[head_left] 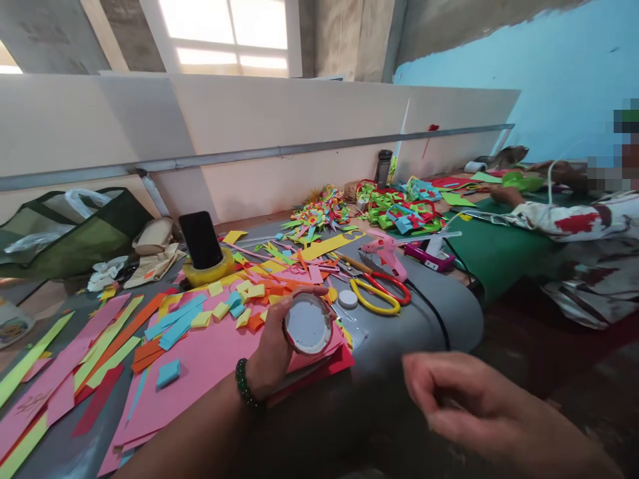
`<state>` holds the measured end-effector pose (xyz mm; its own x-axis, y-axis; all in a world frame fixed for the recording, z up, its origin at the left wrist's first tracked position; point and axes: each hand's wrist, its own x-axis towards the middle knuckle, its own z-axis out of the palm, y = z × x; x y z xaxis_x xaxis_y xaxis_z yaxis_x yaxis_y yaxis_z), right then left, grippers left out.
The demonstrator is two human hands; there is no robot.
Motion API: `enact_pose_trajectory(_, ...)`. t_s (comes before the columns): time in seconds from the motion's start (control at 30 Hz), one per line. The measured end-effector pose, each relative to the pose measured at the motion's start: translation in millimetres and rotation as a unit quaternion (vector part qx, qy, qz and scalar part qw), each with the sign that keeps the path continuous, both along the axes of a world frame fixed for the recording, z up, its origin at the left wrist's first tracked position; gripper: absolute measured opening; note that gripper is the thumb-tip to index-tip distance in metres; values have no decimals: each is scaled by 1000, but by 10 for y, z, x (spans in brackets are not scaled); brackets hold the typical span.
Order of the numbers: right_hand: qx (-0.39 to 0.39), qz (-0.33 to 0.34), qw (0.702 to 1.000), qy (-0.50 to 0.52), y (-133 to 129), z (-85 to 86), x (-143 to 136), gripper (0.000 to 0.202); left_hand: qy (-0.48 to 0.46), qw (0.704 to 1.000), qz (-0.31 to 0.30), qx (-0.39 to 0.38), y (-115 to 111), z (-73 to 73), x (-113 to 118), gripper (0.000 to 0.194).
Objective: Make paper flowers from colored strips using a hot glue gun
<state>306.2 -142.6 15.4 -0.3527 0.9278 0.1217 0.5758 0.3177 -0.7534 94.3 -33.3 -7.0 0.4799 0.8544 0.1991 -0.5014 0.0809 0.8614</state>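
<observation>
My left hand (272, 349), with a dark green bead bracelet at the wrist, is wrapped round a round cup-like piece (308, 324). Its pale grey-white inner face is turned towards me and the rim is dark red. Below it lies a stack of pink paper sheets (200, 372), with small folded yellow, blue and orange paper pieces (224, 309) on top. At the lower right my right hand (464, 399) hangs in front of the table edge, blurred. Its fingers curl in towards the thumb; whatever they hold, if anything, I cannot make out.
Beyond my left hand lie a white cap (348, 299), yellow-handled scissors (377, 297) and a pink glue gun (387, 256). A phone (201, 239) leans on a yellow tape roll (210, 268). Paper strips (74, 359) spread left. A co-worker's sleeve (574, 216) shows at right.
</observation>
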Motion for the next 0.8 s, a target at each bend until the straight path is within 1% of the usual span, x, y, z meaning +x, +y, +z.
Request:
enact_pose_trajectory(0.03,-27,26,998,-49,-42,-54,63,29,-2,1000,-8,7,2,-11,1,44)
enact_pose_trajectory(0.07,-40,35,994,-98,-60,-117,111,31,-2,1000,-18,16,1,-22,2,43)
enact_pose_trajectory(0.1,-38,36,989,-141,-58,-181,141,28,0,999,-24,24,-6,-34,4,42)
enact_pose_trajectory(0.13,-23,19,985,-172,-41,-236,151,22,6,999,-30,31,-16,-46,6,41)
enact_pose_trajectory(0.17,4,-3,982,-188,-13,-276,141,15,12,999,-39,35,-29,-57,9,41)
enact_pose_trajectory(0.2,43,-21,981,-190,21,-298,111,19,22,998,-47,39,-46,-68,11,42)
enact_pose_trajectory(0.23,89,-32,979,-183,59,-303,65,30,35,997,-55,44,-65,-78,14,42)
enact_pose_trajectory(0.27,140,-35,975,-170,99,-294,5,37,53,995,-62,52,-85,-89,17,43)
enact_pose_trajectory(0.3,192,-34,968,-158,142,-278,-62,40,73,993,-67,64,-104,-100,21,42)
enact_pose_trajectory(0.37,281,-33,947,-151,232,-246,-198,34,115,987,-72,87,-136,-125,27,43)
enact_pose_trajectory(0.43,330,-42,928,-171,327,-242,-308,24,144,981,-77,102,-148,-152,29,45)
enact_pose_trajectory(0.5,349,-49,914,-204,418,-278,-373,20,166,976,-68,126,-138,-171,24,46)
enact_pose_trajectory(0.63,352,-46,896,-268,549,-397,-419,17,220,954,-31,201,-101,-174,4,45)
enact_pose_trajectory(0.7,354,-48,886,-296,560,-416,-444,16,241,947,-22,213,-96,-168,3,46)
enact_pose_trajectory(0.73,352,-49,886,-298,543,-406,-458,15,246,946,-17,210,-97,-165,5,47)
enact_pose_trajectory(0.77,337,-44,895,-288,509,-384,-471,14,244,948,-13,202,-100,-163,10,48)
enact_pose_trajectory(0.8,306,-31,914,-266,459,-355,-479,13,234,953,-13,190,-102,-161,15,50)
